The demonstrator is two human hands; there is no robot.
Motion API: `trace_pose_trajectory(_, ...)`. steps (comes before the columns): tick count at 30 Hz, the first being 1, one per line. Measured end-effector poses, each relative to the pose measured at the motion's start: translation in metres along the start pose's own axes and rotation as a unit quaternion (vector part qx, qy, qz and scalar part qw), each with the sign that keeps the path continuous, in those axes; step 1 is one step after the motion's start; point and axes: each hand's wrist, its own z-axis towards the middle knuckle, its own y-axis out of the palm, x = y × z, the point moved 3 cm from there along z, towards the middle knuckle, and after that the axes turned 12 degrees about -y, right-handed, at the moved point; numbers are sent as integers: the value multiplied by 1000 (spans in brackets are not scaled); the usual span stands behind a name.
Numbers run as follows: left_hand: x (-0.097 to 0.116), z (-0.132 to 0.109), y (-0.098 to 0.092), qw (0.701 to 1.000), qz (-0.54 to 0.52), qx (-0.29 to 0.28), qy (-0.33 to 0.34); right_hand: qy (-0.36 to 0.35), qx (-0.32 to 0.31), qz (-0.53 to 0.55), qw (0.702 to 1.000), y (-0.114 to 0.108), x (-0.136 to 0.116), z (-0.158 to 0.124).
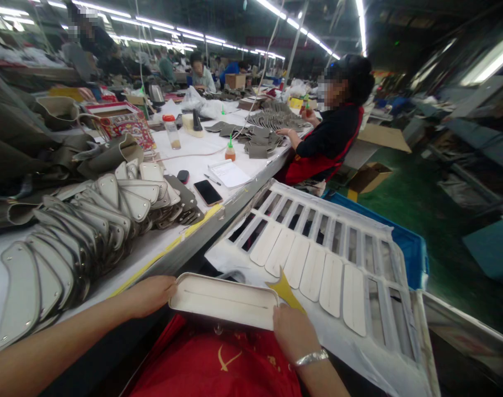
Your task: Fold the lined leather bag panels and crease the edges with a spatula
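A long, shallow, tray-shaped piece (224,298) with a cream inside and a raised rim is held level in front of my red apron. At its left end, the fingers of my left hand (154,296) are closed on the rim. My right hand (295,333), with a silvery band at the wrist, grips the opposite end. A yellow pointed piece (289,292) shows just beyond my right hand; whether it touches the hand, I cannot tell. On the white slatted rack (251,270) to the right lie several cream rounded strips (317,273) in a row.
Overlapping grey panels with rivets (69,248) are piled on the table at left. Near its edge lie a phone (208,193), a notepad (230,173) and a small bottle (230,151). A co-worker (334,127) sits along the table. A blue crate (419,256) stands behind the rack.
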Motion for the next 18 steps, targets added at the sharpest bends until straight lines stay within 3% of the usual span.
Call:
trace_pose_trajectory(4, -10, -1, 4, 994, -70, -87, -14, 17, -7, 17, 1000, -4, -1, -2)
trace_pose_trajectory(6, -12, -4, 5, 988, -107, -103, -27, 25, -7, 23, 999, -5, -1, -3)
trace_pose_trajectory(11, -3, -8, 3, 1000, -5, 2, 6, 37, -10, 31, 999, -3, 0, -2)
trace_pose_trajectory(18, 4, -1, 5, 999, 32, 35, -19, 32, -5, 18, 999, 2, 2, 1)
